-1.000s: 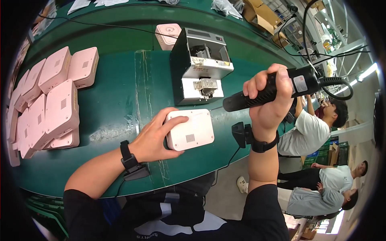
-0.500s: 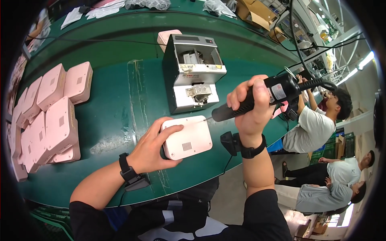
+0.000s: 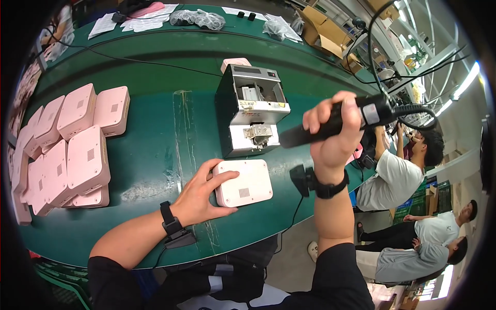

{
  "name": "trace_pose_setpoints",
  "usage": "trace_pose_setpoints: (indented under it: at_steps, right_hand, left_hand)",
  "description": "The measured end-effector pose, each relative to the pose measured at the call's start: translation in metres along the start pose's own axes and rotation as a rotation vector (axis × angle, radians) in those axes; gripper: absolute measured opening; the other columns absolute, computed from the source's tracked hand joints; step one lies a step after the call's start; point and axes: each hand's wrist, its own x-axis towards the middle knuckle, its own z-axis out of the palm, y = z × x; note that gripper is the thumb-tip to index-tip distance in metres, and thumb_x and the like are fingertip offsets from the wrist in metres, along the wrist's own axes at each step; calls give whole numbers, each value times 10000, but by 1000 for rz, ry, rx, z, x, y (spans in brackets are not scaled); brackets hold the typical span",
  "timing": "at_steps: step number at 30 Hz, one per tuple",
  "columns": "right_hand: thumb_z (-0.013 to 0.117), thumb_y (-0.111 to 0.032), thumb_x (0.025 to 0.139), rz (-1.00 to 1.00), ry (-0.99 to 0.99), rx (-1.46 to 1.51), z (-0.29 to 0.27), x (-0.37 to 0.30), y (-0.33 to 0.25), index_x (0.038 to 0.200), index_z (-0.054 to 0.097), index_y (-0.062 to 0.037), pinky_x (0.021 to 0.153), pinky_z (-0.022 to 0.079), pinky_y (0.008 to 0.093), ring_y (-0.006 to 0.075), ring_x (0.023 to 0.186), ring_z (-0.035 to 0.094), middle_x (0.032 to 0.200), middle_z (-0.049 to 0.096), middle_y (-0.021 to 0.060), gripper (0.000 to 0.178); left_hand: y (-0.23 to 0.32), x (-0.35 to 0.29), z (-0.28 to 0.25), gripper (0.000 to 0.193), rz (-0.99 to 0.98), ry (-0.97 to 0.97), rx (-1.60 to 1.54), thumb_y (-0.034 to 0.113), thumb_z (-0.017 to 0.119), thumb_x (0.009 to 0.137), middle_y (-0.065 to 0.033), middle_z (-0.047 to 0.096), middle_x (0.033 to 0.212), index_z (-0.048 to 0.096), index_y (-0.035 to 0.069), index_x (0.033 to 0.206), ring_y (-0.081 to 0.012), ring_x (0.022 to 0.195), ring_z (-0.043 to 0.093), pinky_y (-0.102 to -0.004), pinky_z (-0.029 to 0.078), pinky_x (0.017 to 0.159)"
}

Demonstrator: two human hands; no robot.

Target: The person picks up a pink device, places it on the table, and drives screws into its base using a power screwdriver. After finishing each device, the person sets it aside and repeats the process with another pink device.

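A pale pink plastic casing (image 3: 254,182) lies flat on the green table, its face with a slotted vent and corner holes turned up. My left hand (image 3: 202,192) grips its left side, thumb along the near edge and a finger across the top. My right hand (image 3: 335,124) is wrapped round a black electric screwdriver (image 3: 376,109), held in the air nearly level and pointing left. Its front end is beside the metal outlet of a screw feeder (image 3: 231,119), a grey and black box behind the casing. The bit is hard to see, so I cannot tell whether it touches the feeder.
Several similar pink casings (image 3: 88,160) are piled at the left, and another (image 3: 233,63) sits behind the feeder. Papers and plastic bags (image 3: 196,19) lie on the far bench. A cable (image 3: 373,51) hangs at the right. A co-worker (image 3: 395,181) sits at the right.
The screwdriver's tip has left the casing's far right corner and come up beside the feeder's outlet. My left hand still holds the casing. The whole view has shifted a little.
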Motion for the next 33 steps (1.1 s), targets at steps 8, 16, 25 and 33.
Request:
trace_pose_setpoints:
  at_steps: [8,16,25,33]
  right_hand:
    - [488,-351,980,152,-57,-46,5,5,16,1001,509,-77,546,420,348,163,515,471,663,492,56,276]
    - [468,-362,979,163,-147,25,15,-14,14,1015,496,-87,537,418,341,159,506,461,657,489,45,278]
    - [469,-347,979,182,-137,40,13,-25,32,981,461,-93,530,425,344,155,504,457,662,486,44,254]
    - [480,-327,980,181,-153,7,15,-26,33,985,461,-89,531,429,345,163,508,466,663,482,50,239]
  left_hand:
    - [-6,-1,2,779,1,8,-21,241,884,638,-184,391,1376,550,194,1340,-391,1171,540,-439,506,982]
    - [-5,-1,2,775,-29,3,14,214,904,619,-175,386,1389,577,162,1320,-357,1172,579,-412,522,968]
    - [-7,0,1,752,-20,5,10,200,906,617,-165,394,1371,592,150,1299,-341,1150,608,-404,539,939]
    - [-5,1,4,750,-10,3,1,204,907,619,-164,392,1372,591,150,1297,-341,1151,607,-401,533,947]
